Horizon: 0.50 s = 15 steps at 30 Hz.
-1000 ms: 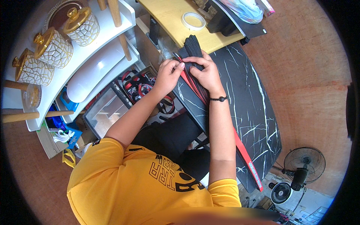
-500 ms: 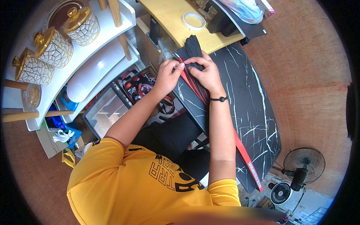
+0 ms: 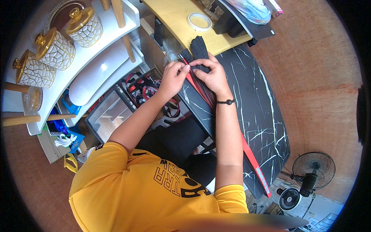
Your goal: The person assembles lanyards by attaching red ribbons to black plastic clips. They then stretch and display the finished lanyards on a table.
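Observation:
A thick stack of flat black straps with red faces [image 3: 199, 48] lies lengthwise on the black marbled table, its far ends split into a small left group and a larger right group. My right hand [image 3: 215, 79] is wrapped round the larger group, thumb on the near side. At the stack's left edge my left hand [image 3: 173, 80] pinches the outer straps between thumb and finger, close to my right fingertips. Past my right forearm a red strap end [image 3: 255, 162] with pale printing extends toward the near table edge. My forearm hides the stack's middle.
A roll of tape [image 3: 199, 22] rests on the yellow table [image 3: 170, 9] beyond. White shelves [image 3: 112, 33] with gold-lidded jars [image 3: 84, 29] stand at left. Red and black straps [image 3: 148, 91] fill a bin below. Fans [image 3: 313, 170] stand at lower right.
At the far end, a gap has opened between the left straps and the rest of the stack. My right fingers have shifted slightly; my left hand stays nearly in place.

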Motion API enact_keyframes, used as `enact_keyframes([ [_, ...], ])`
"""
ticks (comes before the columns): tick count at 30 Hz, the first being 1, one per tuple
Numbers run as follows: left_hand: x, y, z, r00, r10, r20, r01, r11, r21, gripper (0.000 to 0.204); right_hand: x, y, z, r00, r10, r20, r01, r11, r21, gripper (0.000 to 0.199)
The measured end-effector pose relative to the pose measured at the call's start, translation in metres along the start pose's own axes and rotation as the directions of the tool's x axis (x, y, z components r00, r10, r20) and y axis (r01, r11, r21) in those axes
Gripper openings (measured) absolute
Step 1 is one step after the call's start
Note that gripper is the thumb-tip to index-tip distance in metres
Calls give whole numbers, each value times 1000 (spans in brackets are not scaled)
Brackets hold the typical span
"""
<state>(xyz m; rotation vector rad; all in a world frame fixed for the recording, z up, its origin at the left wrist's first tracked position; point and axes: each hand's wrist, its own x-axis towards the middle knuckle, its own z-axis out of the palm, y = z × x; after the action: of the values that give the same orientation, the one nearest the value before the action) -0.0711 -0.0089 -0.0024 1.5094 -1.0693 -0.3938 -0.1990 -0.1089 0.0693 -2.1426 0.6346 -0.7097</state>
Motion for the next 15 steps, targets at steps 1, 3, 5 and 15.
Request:
enact_keyframes([
  [1,0,0,0,1000,1,3,-1,1000,-2,28,0,1,0,1000,-4,-1,4,1000,-3,28],
  [3,0,1,0,1000,-14,7,15,1000,-6,28,1,2,0,1000,-7,4,7,1000,8,29],
  [5,0,1,0,1000,-16,5,16,1000,-13,28,1,3,0,1000,-7,14,6,999,36,29],
  [15,0,-3,2,1000,-7,-3,7,1000,11,27,0,-5,-1,1000,-18,-7,18,1000,-6,28],
])
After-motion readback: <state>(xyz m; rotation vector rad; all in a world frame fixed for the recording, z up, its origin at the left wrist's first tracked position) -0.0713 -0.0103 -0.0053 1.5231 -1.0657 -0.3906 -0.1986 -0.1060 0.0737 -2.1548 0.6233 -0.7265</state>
